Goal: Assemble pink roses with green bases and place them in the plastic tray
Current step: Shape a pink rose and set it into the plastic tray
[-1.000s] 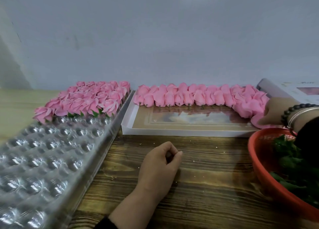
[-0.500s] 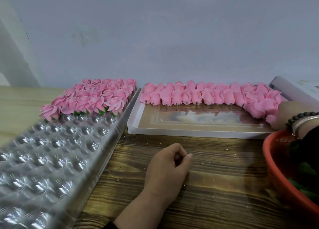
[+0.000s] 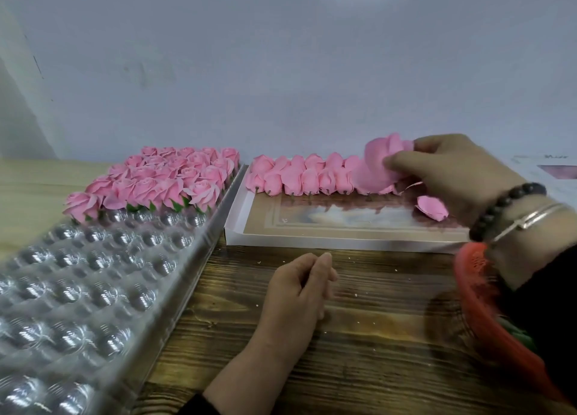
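My right hand (image 3: 452, 177) pinches a pink rose head (image 3: 379, 164) and holds it above the row of loose pink rose heads (image 3: 299, 177) in the shallow white box (image 3: 343, 238). A single loose petal (image 3: 432, 207) lies in the box under that hand. My left hand (image 3: 299, 292) rests on the wooden table with fingers loosely curled, holding nothing. The clear plastic tray (image 3: 93, 289) lies at the left; its far end holds several finished roses with green bases (image 3: 162, 180).
A red mesh basket (image 3: 487, 308) with green bases sits at the right edge under my right forearm. A grey wall runs close behind the box and tray. The brown wooden table (image 3: 359, 336) lies between my hands.
My right hand has lifted a rose head out of the right end of the box and moved it up and left. The view shifted. My left hand stayed on the table.
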